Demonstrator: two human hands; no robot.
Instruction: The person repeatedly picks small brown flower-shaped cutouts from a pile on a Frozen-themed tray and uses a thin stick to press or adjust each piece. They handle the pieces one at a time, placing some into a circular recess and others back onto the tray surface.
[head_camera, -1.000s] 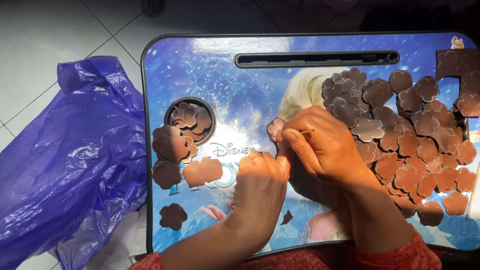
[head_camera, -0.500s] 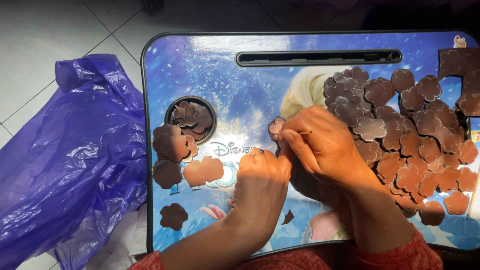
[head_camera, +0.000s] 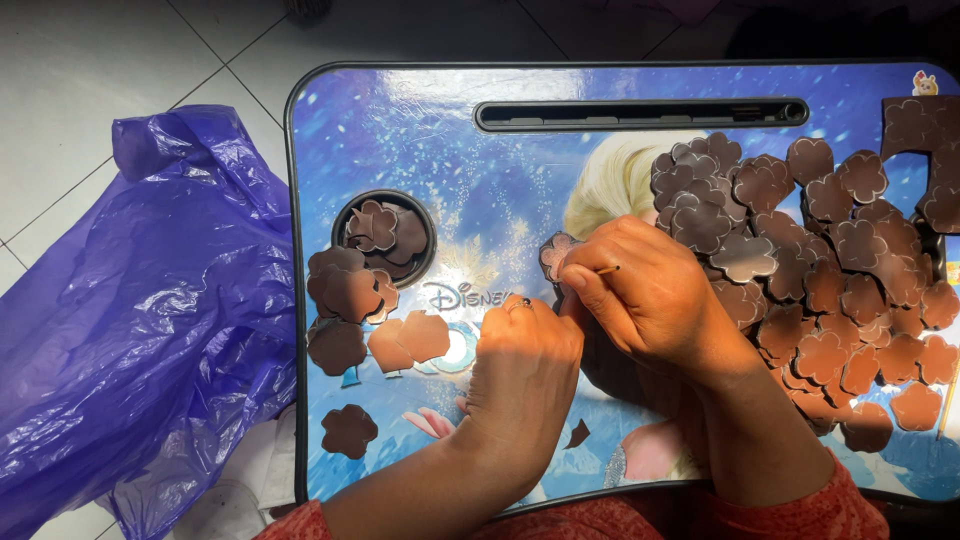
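Note:
Both my hands meet at the middle of a blue printed lap table (head_camera: 420, 130). My right hand (head_camera: 650, 300) pinches a thin wooden stick (head_camera: 606, 269) and touches a brown flower-shaped cutout (head_camera: 552, 252). My left hand (head_camera: 525, 370) is curled tight beside it, a ring on one finger; what its fingers hold is hidden. A big heap of brown flower cutouts (head_camera: 830, 280) covers the table's right side. A smaller group of cutouts (head_camera: 365, 310) lies at the left.
A round cup recess (head_camera: 384, 232) in the table holds a few cutouts. One cutout (head_camera: 349, 431) lies alone near the front left corner. A crumpled purple plastic bag (head_camera: 130, 320) lies on the white tiled floor, left of the table. A dark slot (head_camera: 640, 114) runs along the far edge.

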